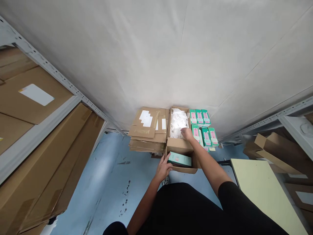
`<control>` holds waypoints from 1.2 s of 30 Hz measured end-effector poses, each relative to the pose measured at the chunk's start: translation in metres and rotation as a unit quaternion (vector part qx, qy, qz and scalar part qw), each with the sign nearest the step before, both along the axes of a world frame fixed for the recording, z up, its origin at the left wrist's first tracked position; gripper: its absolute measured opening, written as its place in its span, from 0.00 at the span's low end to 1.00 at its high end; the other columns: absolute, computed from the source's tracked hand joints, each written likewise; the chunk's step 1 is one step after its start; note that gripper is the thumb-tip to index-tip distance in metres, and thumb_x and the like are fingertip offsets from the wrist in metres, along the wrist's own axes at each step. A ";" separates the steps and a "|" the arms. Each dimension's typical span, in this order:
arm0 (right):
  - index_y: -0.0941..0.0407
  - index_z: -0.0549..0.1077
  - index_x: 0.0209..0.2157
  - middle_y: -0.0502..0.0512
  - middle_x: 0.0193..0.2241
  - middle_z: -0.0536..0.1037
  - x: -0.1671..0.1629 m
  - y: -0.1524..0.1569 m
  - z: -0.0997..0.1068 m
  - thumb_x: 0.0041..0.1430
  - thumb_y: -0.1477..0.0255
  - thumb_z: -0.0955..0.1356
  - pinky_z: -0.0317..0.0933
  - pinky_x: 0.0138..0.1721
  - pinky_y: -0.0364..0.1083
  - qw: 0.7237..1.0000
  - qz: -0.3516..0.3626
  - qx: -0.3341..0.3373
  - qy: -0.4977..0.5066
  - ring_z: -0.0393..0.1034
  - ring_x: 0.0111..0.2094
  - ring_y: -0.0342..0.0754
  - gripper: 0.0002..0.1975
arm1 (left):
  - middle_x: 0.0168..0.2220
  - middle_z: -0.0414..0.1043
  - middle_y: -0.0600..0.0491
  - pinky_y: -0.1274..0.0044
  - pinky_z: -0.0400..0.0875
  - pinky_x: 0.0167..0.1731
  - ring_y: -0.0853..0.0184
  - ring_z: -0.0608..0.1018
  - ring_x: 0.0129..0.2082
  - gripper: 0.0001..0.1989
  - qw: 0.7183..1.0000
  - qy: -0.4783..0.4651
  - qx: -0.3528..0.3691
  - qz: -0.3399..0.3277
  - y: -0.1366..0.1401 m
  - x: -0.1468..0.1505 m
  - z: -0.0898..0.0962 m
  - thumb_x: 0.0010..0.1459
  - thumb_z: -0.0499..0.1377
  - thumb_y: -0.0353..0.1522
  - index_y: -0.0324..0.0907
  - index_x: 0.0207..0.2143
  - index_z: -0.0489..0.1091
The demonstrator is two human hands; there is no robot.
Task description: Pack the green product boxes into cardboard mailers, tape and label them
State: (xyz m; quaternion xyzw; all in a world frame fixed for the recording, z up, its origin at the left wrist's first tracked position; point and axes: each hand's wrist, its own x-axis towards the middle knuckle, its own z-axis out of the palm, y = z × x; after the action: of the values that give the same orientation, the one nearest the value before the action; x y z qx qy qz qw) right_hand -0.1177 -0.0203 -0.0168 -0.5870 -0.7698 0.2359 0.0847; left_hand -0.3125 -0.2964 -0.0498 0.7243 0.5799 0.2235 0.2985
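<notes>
My left hand (163, 168) grips the left rim of a small open cardboard box (184, 169), thumb and fingers over its edge. Inside that box a green product box (180, 159) lies on its side, close to my left fingertips. My right hand (186, 133) reaches over into a taller open carton (168, 125) filled with small white packets (178, 122). Its fingers are pinched together at the packets on the right side of the carton; the fingertips are partly hidden.
Several green boxes with pink fronts (206, 136) stand right of the carton. Flattened cardboard (144, 125) is stacked at left, with white labels on top. Shelves with brown cartons (44, 163) flank the left; a pale yellow tabletop (264, 189) and more cartons (281, 150) are at right.
</notes>
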 end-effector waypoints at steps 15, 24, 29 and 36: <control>0.54 0.80 0.40 0.58 0.38 0.83 0.126 -0.096 0.110 0.68 0.68 0.67 0.73 0.41 0.49 0.923 -0.049 0.285 0.253 0.78 0.37 0.51 0.10 | 0.75 0.49 0.52 0.50 0.64 0.64 0.42 0.56 0.72 0.06 0.994 0.057 0.071 -0.052 0.034 0.068 0.034 0.56 0.66 0.26 0.45 0.36 0.80; 0.52 0.81 0.46 0.61 0.57 0.77 0.272 -0.221 0.077 0.62 0.67 0.73 0.73 0.52 0.57 0.975 -0.059 0.152 0.152 0.77 0.53 0.59 0.12 | 0.74 0.50 0.48 0.50 0.65 0.64 0.41 0.58 0.71 0.05 0.984 0.052 0.117 -0.126 0.042 0.185 0.055 0.59 0.65 0.29 0.44 0.37 0.80; 0.52 0.79 0.51 0.62 0.61 0.73 0.360 -0.264 0.067 0.64 0.67 0.70 0.66 0.62 0.61 0.959 -0.165 0.187 0.137 0.69 0.62 0.61 0.15 | 0.74 0.50 0.50 0.50 0.65 0.64 0.43 0.57 0.72 0.06 0.971 0.044 0.133 -0.195 0.045 0.271 0.059 0.58 0.65 0.27 0.45 0.38 0.80; 0.52 0.75 0.57 0.62 0.65 0.69 0.474 -0.327 0.074 0.65 0.68 0.69 0.59 0.67 0.65 0.925 -0.287 0.232 0.085 0.57 0.69 0.63 0.19 | 0.75 0.49 0.49 0.49 0.65 0.64 0.43 0.56 0.72 0.05 0.944 0.050 0.136 -0.297 0.042 0.396 0.054 0.59 0.64 0.27 0.43 0.36 0.79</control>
State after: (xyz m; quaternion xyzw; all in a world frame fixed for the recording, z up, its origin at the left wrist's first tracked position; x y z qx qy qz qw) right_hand 0.3562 -0.3468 0.0568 -0.7244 -0.5917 0.0650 0.3478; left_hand 0.0833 -0.2544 0.0041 0.9074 0.3169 0.1656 0.2207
